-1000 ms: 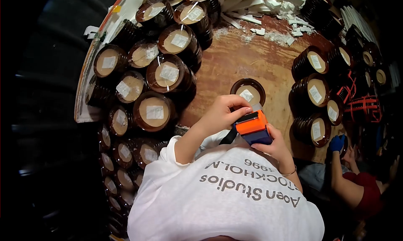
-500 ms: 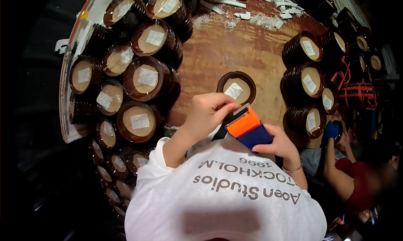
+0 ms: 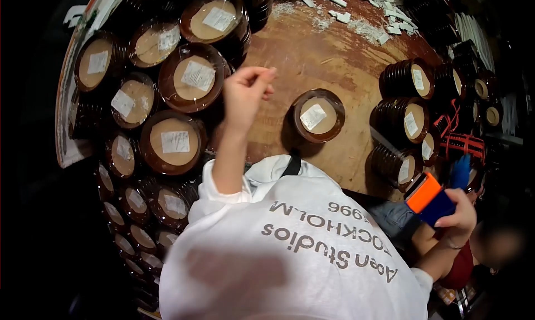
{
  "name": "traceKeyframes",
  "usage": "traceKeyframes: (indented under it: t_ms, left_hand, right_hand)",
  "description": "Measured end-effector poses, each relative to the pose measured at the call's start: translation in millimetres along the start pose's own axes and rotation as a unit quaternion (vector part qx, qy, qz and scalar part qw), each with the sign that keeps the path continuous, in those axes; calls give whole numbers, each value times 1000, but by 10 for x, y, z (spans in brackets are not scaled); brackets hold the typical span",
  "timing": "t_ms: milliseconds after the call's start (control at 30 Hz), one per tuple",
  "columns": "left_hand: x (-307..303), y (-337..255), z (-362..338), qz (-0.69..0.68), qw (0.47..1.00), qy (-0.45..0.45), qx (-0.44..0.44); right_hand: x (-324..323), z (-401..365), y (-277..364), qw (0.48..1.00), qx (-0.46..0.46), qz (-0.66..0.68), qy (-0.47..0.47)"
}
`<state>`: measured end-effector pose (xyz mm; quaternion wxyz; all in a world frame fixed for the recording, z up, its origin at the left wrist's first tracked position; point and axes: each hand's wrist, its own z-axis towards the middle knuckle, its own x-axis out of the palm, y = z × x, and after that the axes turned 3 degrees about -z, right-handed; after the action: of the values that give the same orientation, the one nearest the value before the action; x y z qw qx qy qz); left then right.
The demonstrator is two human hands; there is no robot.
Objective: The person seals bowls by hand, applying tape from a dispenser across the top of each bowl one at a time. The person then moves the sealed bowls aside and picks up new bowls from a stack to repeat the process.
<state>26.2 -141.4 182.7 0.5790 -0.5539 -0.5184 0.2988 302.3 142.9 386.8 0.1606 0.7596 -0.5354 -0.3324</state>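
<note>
My right hand (image 3: 458,214) is closed around an orange-and-blue tape dispenser (image 3: 430,199), held out to the right beyond the table edge. A faint, see-through strip of clear tape (image 3: 388,143) shows near the dispenser, and most of its length is hard to make out. On the left, my left hand (image 3: 248,91) is raised with thumb and fingers pinched together, seemingly on the tape's free end. Between the hands, a brown round dish-like piece (image 3: 341,115) with a tan centre and a white label (image 3: 313,116) sits on the wooden table (image 3: 312,52).
Stacks of similar brown round pieces (image 3: 174,142) crowd the left, some wrapped in clear film. More stacks (image 3: 405,119) stand at right. White broken scraps (image 3: 340,16) lie at the back. Beside red strapping (image 3: 465,146), a co-worker's blue glove (image 3: 460,172) is close to my dispenser.
My hands have moved far apart: the left up and leftward, the right out to the right and down with the tape dispenser. The labelled round piece is now uncovered.
</note>
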Motion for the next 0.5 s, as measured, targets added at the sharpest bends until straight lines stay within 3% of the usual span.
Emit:
traceKeyframes:
  t_ms: [67, 133, 300, 400, 467, 500]
  left_hand:
    - [-27, 432, 80, -16, 999, 2, -29]
    - [-99, 844, 166, -51, 996, -35, -66]
    - [-320, 1824, 138, -53, 980, -121, -147]
    - [-339, 2343, 111, 13, 979, -167, -117]
    - [-323, 2592, 188, 148, 976, -158, -23]
    - [-284, 2533, 166, 234, 957, -156, -69]
  right_hand:
    - [-116, 62, 184, 994, 66, -50, -67]
    - [-201, 402, 635, 984, 133, -122, -8]
    - [-144, 1343, 1477, 940, 133, -308, 61]
    - [40, 1759, 1748, 916, 123, -374, 77]
    - [86, 1923, 1782, 905, 86, -410, 77]
    - [130, 1942, 1800, 911, 80, -399, 64]
